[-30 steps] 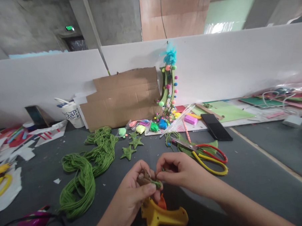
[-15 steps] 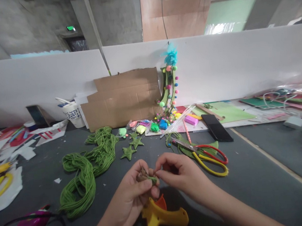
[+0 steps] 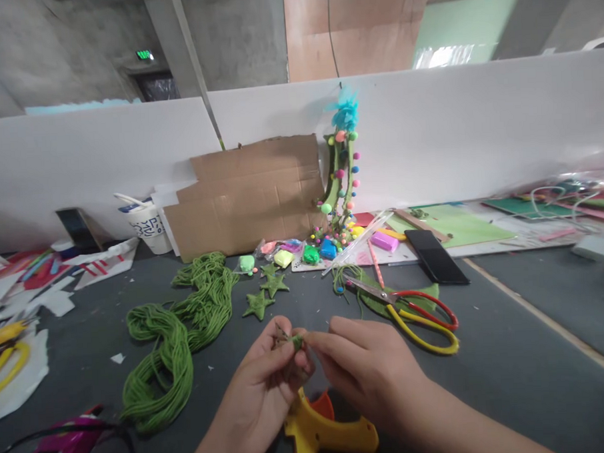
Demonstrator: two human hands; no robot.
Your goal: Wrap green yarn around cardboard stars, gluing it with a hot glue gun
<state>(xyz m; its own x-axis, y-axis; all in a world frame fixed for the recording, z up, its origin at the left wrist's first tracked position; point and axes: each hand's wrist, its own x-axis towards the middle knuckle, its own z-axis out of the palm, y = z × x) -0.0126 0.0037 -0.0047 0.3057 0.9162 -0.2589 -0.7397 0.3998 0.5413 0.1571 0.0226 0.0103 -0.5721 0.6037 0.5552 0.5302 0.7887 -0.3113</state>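
Between the thumb and fingers of my left hand (image 3: 273, 368) is a small brown cardboard piece (image 3: 281, 334) partly wrapped in green yarn (image 3: 298, 342). My right hand (image 3: 368, 357) meets it from the right, index fingertip pressed on the wrapped end and the other fingers curled; whatever is pinched there is hidden. Just below both hands lies a yellow glue gun (image 3: 331, 432) with an orange trigger. Green yarn-covered stars (image 3: 258, 304) rest beyond my left hand. A loose skein of green yarn (image 3: 160, 366) spreads to the left.
Open scissors (image 3: 395, 302) with red and yellow handles lie on green felt at right, near a black phone (image 3: 436, 257). Behind stand a cardboard sheet (image 3: 251, 202), a pom-pom decoration (image 3: 347, 164) and clay packets (image 3: 328, 249). A magenta tool (image 3: 71, 447) with a black cord is front left.
My right hand has changed from a pinch beside the piece to an index finger pressed on it, back of the hand turned up. The left hand keeps its hold, slightly higher.
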